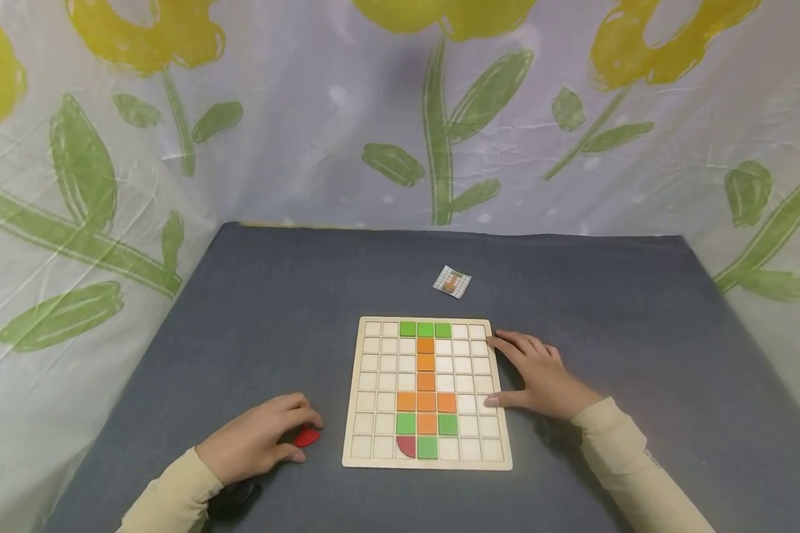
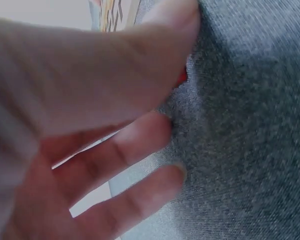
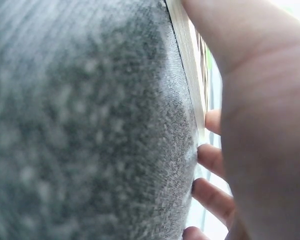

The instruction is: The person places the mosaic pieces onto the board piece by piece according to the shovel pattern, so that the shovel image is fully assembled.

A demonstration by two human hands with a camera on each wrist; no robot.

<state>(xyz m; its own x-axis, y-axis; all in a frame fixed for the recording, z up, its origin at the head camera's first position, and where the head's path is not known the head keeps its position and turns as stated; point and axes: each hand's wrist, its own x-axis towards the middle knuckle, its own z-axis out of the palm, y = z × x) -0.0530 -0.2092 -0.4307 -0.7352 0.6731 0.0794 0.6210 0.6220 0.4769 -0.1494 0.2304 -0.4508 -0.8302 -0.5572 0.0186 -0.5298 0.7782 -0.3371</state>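
A flat red piece (image 1: 307, 437) with a curved edge lies on the dark tabletop. My left hand (image 1: 260, 437) arches over it, index finger right at the piece and thumb a little apart from it. In the left wrist view, a sliver of red shows past the thumb (image 2: 125, 70); the rest is hidden. A square wooden grid board (image 1: 367, 414) carries green squares (image 1: 425, 329), orange squares (image 1: 426, 363) and a dark red quarter-circle piece (image 1: 407, 446). My right hand (image 1: 540, 374) rests at the board's right edge, thumb and index finger spread along it.
A small pattern card (image 1: 452, 282) lies on the table behind the board, showing an orange and green figure on a grid. The dark cloth tabletop (image 1: 293, 296) ends at a white curtain (image 1: 293, 133) printed with yellow flowers at the back and sides.
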